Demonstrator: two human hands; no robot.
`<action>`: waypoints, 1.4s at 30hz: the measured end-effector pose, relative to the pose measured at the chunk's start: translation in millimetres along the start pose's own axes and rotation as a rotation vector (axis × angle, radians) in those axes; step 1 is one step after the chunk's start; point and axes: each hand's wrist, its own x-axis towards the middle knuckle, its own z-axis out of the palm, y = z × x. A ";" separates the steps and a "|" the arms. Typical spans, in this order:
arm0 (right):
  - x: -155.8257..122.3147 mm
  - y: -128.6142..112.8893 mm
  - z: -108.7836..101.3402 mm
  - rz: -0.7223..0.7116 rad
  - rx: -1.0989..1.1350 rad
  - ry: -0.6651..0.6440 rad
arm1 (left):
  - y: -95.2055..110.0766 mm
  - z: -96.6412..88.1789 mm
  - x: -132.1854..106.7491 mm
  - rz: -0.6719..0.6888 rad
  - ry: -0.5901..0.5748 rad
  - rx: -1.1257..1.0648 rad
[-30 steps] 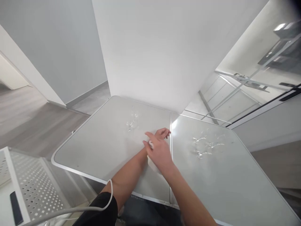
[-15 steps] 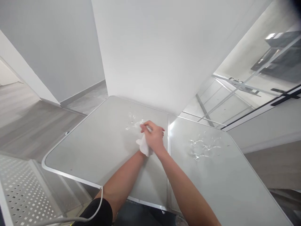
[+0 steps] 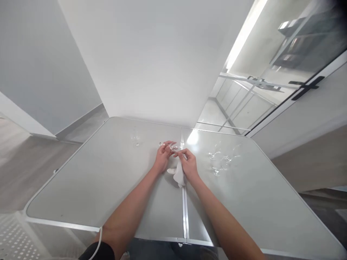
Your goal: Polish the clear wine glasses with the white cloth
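My left hand (image 3: 162,159) is closed around a small clear, glass-like piece (image 3: 173,147), one end of which sticks out past the fingers on the left. Its exact kind cannot be made out. A thin white cloth or tissue (image 3: 179,175) hangs from my right hand (image 3: 189,164), pinched between the fingertips. Both hands meet close together above the table, near its metal seam, with the fingertips almost touching. To the left of them another clear piece (image 3: 136,141) lies on the table. Several more clear pieces (image 3: 221,160) lie in a loose group at the right.
The pale table (image 3: 94,180) has a metal rim and a metal seam (image 3: 185,216) across it. A white wall (image 3: 154,72) stands at its far edge. On the right is a glass-panelled door with a black handle (image 3: 306,87). A pale cable (image 3: 99,243) runs by my left arm.
My hands have come apart from their overlapped position. My left hand, mostly hidden before, now shows with the clear piece, and the cloth hangs below my right hand. The camera view has shifted.
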 end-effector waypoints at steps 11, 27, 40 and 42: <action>5.1 22.9 -31.5 0.393 0.372 -0.059 | 0.6 -6.1 7.8 0.083 0.128 0.114; 6.3 13.5 -30.2 0.030 0.097 0.225 | -5.5 2.4 3.7 0.106 0.159 0.292; -0.8 18.5 -34.7 -0.063 0.091 -0.088 | -9.8 -4.1 6.4 0.080 0.288 0.268; -3.5 19.4 -29.1 -0.167 -0.027 -0.118 | -9.8 -3.1 6.2 0.047 0.279 0.261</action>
